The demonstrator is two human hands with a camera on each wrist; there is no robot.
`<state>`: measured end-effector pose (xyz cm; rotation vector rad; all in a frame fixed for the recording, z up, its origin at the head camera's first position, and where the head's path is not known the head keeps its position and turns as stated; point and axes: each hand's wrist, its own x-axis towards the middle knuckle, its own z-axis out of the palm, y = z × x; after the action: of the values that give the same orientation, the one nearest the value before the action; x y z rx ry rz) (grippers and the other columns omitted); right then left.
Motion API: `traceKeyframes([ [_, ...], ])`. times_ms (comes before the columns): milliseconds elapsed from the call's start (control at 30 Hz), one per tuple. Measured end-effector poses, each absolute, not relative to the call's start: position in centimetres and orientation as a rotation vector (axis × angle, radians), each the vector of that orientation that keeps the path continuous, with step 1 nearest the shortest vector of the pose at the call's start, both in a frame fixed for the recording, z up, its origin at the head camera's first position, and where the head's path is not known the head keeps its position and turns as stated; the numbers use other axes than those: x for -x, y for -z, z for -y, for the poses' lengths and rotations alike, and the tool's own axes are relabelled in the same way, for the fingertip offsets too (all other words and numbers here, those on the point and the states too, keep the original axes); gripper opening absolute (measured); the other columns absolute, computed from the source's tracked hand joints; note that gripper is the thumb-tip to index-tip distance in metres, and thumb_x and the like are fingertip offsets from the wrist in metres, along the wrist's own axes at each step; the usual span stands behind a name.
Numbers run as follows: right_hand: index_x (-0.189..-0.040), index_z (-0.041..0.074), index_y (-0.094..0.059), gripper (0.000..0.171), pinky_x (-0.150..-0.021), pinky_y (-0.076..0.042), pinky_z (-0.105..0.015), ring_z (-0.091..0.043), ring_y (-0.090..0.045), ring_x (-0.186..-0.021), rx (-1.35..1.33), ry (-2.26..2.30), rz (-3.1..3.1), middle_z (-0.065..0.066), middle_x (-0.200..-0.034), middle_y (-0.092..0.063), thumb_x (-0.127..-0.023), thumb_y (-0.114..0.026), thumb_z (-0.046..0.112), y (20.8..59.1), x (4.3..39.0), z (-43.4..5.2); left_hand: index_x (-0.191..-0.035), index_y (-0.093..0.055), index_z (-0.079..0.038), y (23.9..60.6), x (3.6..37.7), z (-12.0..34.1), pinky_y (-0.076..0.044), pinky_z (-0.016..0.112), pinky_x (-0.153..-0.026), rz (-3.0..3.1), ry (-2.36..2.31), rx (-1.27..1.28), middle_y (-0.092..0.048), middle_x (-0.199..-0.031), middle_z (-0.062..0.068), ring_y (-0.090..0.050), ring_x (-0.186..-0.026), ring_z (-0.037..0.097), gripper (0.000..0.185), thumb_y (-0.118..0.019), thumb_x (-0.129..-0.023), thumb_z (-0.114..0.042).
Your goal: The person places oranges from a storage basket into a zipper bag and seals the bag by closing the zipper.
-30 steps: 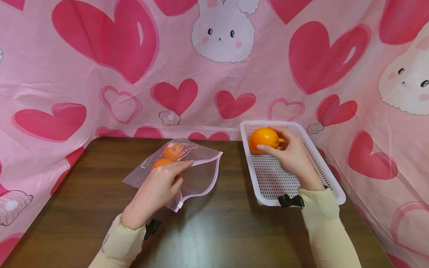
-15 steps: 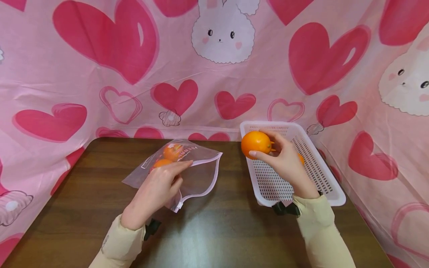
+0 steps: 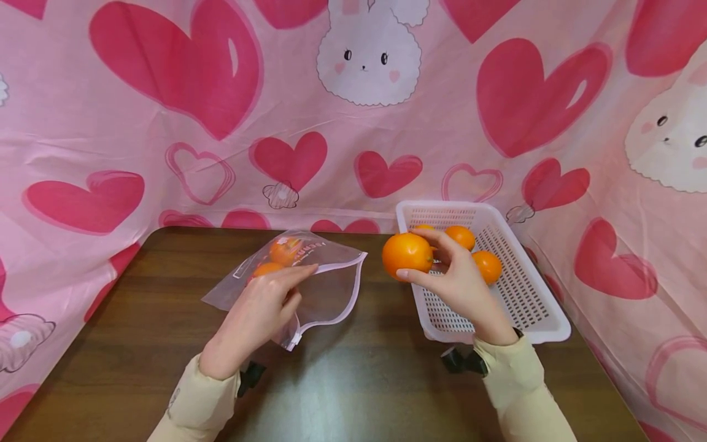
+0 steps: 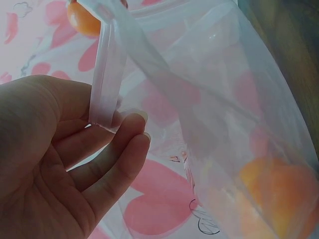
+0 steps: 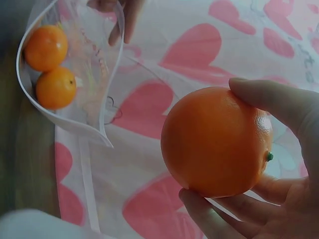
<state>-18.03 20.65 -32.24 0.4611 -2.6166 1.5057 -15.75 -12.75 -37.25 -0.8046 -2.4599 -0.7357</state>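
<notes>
Dark wooden table (image 3: 342, 380) before a pink heart cloth: the right hand (image 3: 461, 288) curls its fingers round an orange (image 3: 407, 254) beside the white basket (image 3: 544, 319), which holds three more oranges (image 3: 487, 265); left of the basket, the left hand (image 3: 256, 319) pinches the rim of a clear zip bag (image 3: 326, 288) holding two oranges (image 5: 47, 47)

The right hand (image 3: 461, 285) has carried its orange (image 3: 407, 255) leftward out of the basket (image 3: 544, 319): 1.0 s ago the fruit sat over the basket's far end, now it hangs past the left rim, nearer the bag (image 3: 326, 288). 3 oranges (image 3: 486, 265) in the basket are uncovered.
</notes>
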Motion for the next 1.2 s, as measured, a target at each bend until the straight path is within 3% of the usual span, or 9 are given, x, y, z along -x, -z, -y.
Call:
traceKeyframes([
  [500,-0.138,0.02,-0.06,0.064,-0.086,-0.055,-0.044,-0.027,-0.064,-0.099,-0.534,-1.626,2.638,-0.004,-0.125,-0.062,-0.081,-0.088,0.028,34.6,17.1,-18.7,-0.129,-0.071,-0.007,37.2,15.7,12.7,-0.056,0.046,-0.087,2.459,0.737,0.79,-0.072,-0.121,0.009,-0.069,-0.106,0.025,0.046,-0.065,-0.085,0.006],
  [700,-0.136,0.018,-0.06,0.062,-0.091,-0.054,-0.049,-0.028,-0.061,-0.103,-0.571,-1.728,2.62,-0.004,-0.125,-0.063,-0.081,-0.088,0.024,35.4,16.9,-18.0,-0.129,-0.071,-0.007,37.2,15.7,12.6,-0.055,0.046,-0.089,2.456,0.746,0.796,-0.072,-0.12,0.008,-0.069,-0.105,0.026,0.048,-0.065,-0.084,0.007],
  [967,-0.135,0.015,-0.06,0.057,-0.088,-0.057,-0.036,-0.026,-0.063,-0.101,-0.669,-1.75,2.665,-0.004,-0.122,-0.064,-0.084,-0.085,0.025,37.4,17.1,-16.1,-0.13,-0.07,-0.007,37.0,15.6,12.7,-0.055,0.046,-0.09,2.464,0.742,0.792,-0.071,-0.121,0.009,-0.069,-0.107,0.027,0.046,-0.067,-0.086,0.005],
  [1200,-0.137,0.009,-0.059,0.059,-0.09,-0.056,-0.037,-0.027,-0.065,-0.102,-0.71,-1.869,2.639,-0.009,-0.123,-0.064,-0.085,-0.084,0.02,38.1,17.3,-14.6,-0.13,-0.071,-0.007,36.8,15.6,12.6,-0.055,0.045,-0.09,2.471,0.73,0.796,-0.072,-0.121,0.009,-0.069,-0.105,0.027,0.045,-0.067,-0.086,0.003],
])
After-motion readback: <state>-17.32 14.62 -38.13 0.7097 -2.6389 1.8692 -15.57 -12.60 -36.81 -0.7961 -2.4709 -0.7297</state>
